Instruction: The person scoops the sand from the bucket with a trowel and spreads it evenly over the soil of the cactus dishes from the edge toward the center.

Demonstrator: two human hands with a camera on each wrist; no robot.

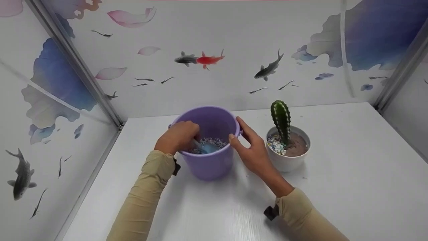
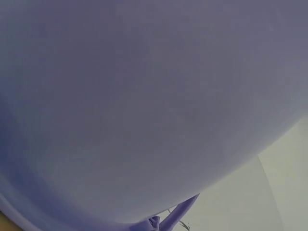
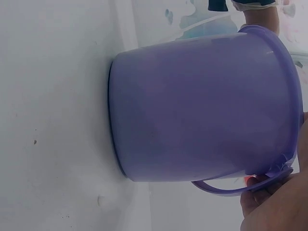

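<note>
White tabletop [image 1: 354, 160] inside a booth of painted panels is the setting as a person works with two hands. Closest to the camera are two tan sleeves [image 1: 137, 204], each with one small black device [image 1: 271, 213] at the cuff. The left hand [image 1: 179, 135] reaches over the near left rim of one purple bucket [image 1: 209, 167], its fingers curled about the handle end of one blue scoop [image 1: 209, 148]; the fingertips are hidden. The scoop's blade rests among mixed-color granules [image 1: 216, 142] at the bottom of the bucket, which stands upright on the table near its back edge. The right hand [image 1: 252, 150] grips the opposite rim, thumb at the edge and fingers around the outside, well apart from the left. In the right wrist view, the bucket's purple bail [image 3: 226, 190] hangs beside those fingers.

Just right of the right hand sits one white pot [image 1: 288, 164] holding one green ribbed cactus [image 1: 282, 122], upright, with pale and colored pebbles [image 1: 277, 144] on one side and brown soil [image 1: 297, 147] on the other. Beyond, the back panel [image 1: 234, 90] carries three whole larger fish, one red [image 1: 210, 60] and two dark [image 1: 268, 68], along with three pink petals [image 1: 132, 18], between two metal posts [image 1: 401, 67].
</note>
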